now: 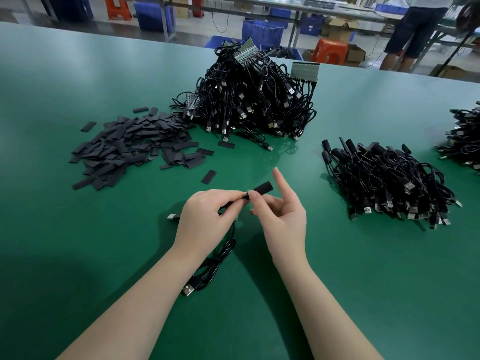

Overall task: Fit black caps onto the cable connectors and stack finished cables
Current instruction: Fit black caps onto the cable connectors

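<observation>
A green worktable [104, 74] fills the head view, with blue crates [262, 32] and an orange stool [329, 51] on the floor beyond its far edge at 12 o'clock, and a person in dark shorts [413, 32] standing at 1 o'clock. At 12 o'clock on the table rises a tall heap of uncapped cables [249, 100], black leads tangled with USB plugs and small circuit boards. At 3 o'clock lies the stack of finished cables [389, 183], capped ends pointing away, with part of another cable pile [465, 136] at the right edge. At 10 o'clock a loose spread of black caps [135, 146] covers the surface, a few strays lying apart toward the centre. Near the centre, the left hand [205, 222] has its fingers curled round the connector end of one cable [215, 266], whose coiled lead and USB plug trail onto the table toward 6 o'clock. The right hand [280, 216] pinches a black cap [261, 190] between thumb and a finger at the connector, its index finger raised straight; the cap angles up toward 1 o'clock, held above the table between both hands.
</observation>
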Available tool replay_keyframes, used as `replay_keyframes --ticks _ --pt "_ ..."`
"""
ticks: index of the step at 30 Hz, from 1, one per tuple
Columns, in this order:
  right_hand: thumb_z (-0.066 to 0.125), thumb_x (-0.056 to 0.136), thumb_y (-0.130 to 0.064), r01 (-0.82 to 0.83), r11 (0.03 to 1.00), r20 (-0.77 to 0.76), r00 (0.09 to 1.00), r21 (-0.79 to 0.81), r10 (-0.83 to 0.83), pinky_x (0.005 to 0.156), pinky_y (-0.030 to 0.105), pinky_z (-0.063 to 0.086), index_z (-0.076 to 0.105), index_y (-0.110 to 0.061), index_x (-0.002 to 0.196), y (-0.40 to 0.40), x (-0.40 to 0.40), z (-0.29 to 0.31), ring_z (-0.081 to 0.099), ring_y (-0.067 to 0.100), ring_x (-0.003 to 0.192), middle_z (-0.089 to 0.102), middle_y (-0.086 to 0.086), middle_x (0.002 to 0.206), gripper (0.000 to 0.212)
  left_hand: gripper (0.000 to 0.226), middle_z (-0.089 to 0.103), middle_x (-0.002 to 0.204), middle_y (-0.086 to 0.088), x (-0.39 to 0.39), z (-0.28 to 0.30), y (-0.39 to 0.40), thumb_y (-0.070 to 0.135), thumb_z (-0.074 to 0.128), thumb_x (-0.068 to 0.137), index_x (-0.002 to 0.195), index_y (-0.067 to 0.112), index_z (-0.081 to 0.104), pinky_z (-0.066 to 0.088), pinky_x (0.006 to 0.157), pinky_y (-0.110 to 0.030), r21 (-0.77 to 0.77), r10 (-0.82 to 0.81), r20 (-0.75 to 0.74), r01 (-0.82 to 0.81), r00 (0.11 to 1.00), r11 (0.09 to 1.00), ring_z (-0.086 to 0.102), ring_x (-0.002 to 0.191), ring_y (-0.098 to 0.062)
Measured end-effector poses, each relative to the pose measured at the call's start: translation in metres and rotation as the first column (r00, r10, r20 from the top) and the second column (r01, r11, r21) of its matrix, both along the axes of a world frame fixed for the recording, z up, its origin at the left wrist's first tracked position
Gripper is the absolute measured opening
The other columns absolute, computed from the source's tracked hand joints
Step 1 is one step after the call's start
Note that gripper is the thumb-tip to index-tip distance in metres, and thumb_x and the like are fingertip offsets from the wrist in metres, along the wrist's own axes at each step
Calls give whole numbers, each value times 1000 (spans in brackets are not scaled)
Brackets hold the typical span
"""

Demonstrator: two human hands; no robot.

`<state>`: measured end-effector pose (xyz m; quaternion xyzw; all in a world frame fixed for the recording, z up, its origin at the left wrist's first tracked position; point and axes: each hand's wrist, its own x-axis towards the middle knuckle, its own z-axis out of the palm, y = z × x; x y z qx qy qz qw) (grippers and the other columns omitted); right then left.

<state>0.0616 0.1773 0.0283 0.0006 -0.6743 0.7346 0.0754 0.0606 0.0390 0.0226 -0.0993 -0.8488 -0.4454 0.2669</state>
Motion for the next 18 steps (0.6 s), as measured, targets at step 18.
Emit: replay_keyframes --ticks 18 --pt "70 91 -13 16 1000 71 997 1 -16 74 18 55 77 -24 89 -1 -6 -5 69 2 80 77 -9 91 13 16 73 86 18 -3 -1 -6 27 74 85 101 28 77 53 80 -33 -85 -14 165 28 986 996 65 82 -2"
